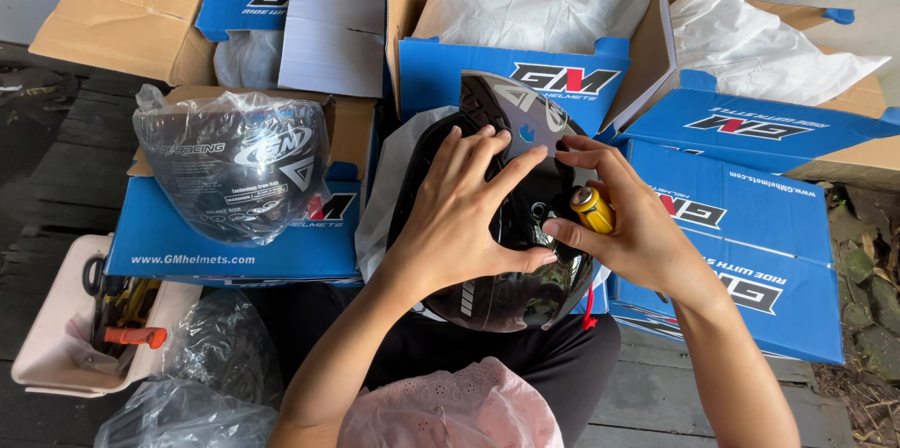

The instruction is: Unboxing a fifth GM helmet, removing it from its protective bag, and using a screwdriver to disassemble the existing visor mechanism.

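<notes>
1. The left hand (469, 214) lies spread flat on a glossy black helmet (506, 289) that rests on the person's lap, fingers splayed and pressing the helmet's dark visor (525, 115) near its upper edge; its grip is open and closes on nothing.
2. The right hand (623, 223) has its grip closed round a yellow-handled screwdriver (592, 209), thumb and fingers wrapped on the handle.
3. The key relation: the screwdriver sits just right of the left hand, its long axis pointing down and left into the helmet's side, where the visor pivot would be. The tip is hidden, so contact cannot be told. The right hand is the nearer to that spot.
4. A second visor in a clear plastic bag (234, 167) lies on a blue cardboard box (234, 251) to the left, well apart from both hands.
5. More open blue boxes (750, 214) with white wrapping stand behind and right; a pink tool tray (47, 354) sits at lower left.
</notes>
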